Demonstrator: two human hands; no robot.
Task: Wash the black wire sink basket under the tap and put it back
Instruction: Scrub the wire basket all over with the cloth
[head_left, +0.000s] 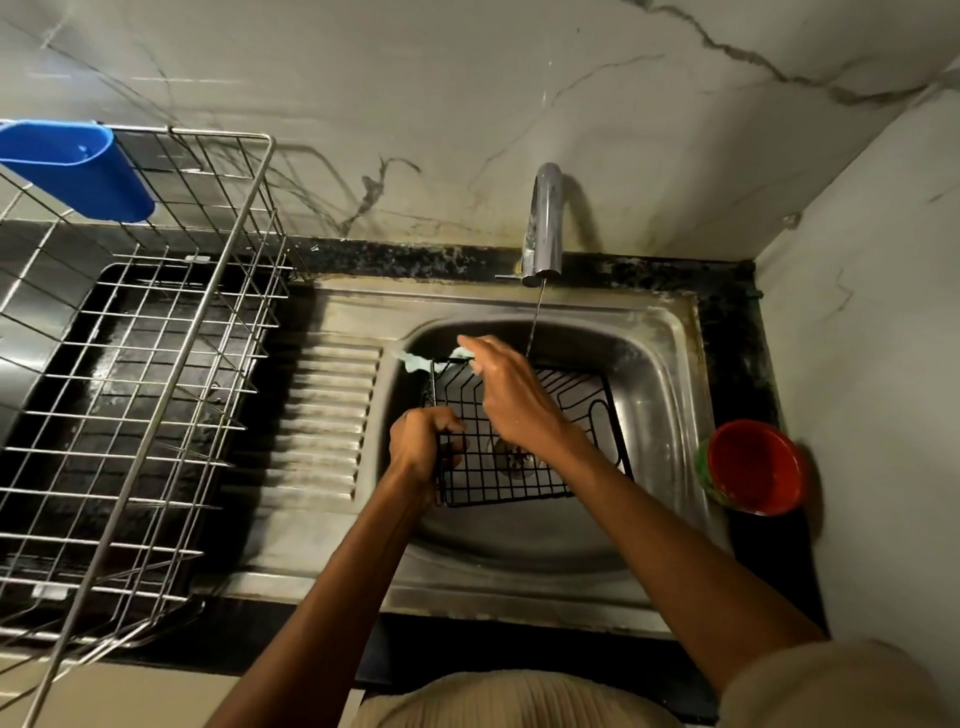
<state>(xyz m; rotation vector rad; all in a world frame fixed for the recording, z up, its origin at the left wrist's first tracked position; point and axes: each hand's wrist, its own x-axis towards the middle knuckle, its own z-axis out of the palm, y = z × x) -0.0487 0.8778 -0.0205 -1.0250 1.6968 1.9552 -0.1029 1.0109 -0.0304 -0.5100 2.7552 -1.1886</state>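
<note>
One steel sink (670, 364) sat in a dark stone bench under marble-veined walls. Left of the sink stood one wire dish rack (156, 364) carrying one blue cup (78, 166). Inside the sink, the black wire basket (519, 467) was tilted; the left hand (421, 441) had its grip curled round the basket's left edge, the right hand (509, 395) pinched a pale cloth (421, 361) at its far rim. One tap (543, 228) ran thinly behind. Right of the sink sat one red bowl (753, 467).
</note>
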